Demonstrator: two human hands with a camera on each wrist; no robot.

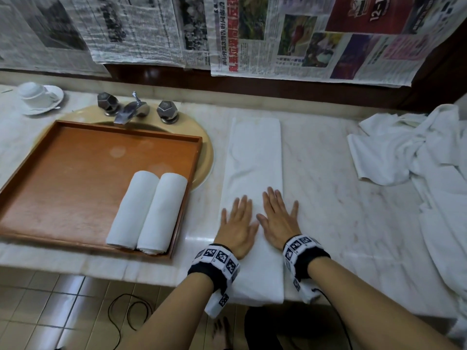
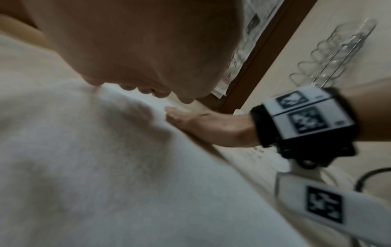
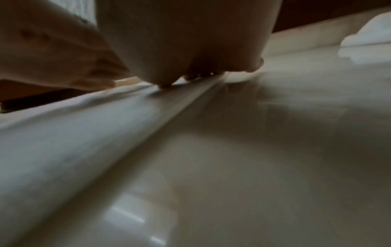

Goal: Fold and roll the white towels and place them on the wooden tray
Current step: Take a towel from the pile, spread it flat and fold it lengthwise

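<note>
Progress so far: 2 rolled towels (image 1: 147, 210) lie on the tray (image 1: 75, 173). We press the left hand (image 1: 236, 227) and right hand (image 1: 279, 218), fingers spread flat, on a folded towel (image 1: 255, 152) on the worktop (image 1: 341, 185); its near end overhangs the edge. Rolling remains, we judge, and a loose pile (image 1: 414, 152) waits. Bare marble lies to its right.
</note>
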